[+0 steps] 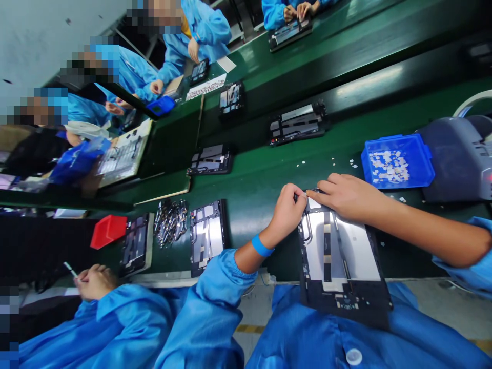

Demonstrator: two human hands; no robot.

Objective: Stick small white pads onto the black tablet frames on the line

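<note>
An opened tablet chassis (338, 256) lies flat at the near edge of the green bench (253, 189), its lower end overhanging toward the person's blue smock. Both hands meet at its far top edge. The left hand (286, 210) is curled narrow, thumb and forefinger pinched on something tiny at the frame's corner; what it is cannot be made out. The right hand (346, 197) lies palm-down over the same edge, fingers pressed together on the frame, holding nothing separate that shows. A blue wrist strap (262, 246) circles the left wrist.

The chassis looks thin, stiff and light, with bare metal plates, dark ribbon strips and a circuit board at its near end. I judge it fragile in the middle and best held by the outer frame edges, well off the ribbons and board.

Just right of the right hand sits a blue parts tray (397, 161) of small pale pieces, with loose bits scattered on the bench near it, and a grey machine (457, 159) beyond. Left of the left hand lie another open chassis (207, 233), a heap of small metal parts (171, 220) and a red bin (108, 230). A co-worker's hand (94, 282) rests further left; more smocked people work along the opposite side of the belt.
</note>
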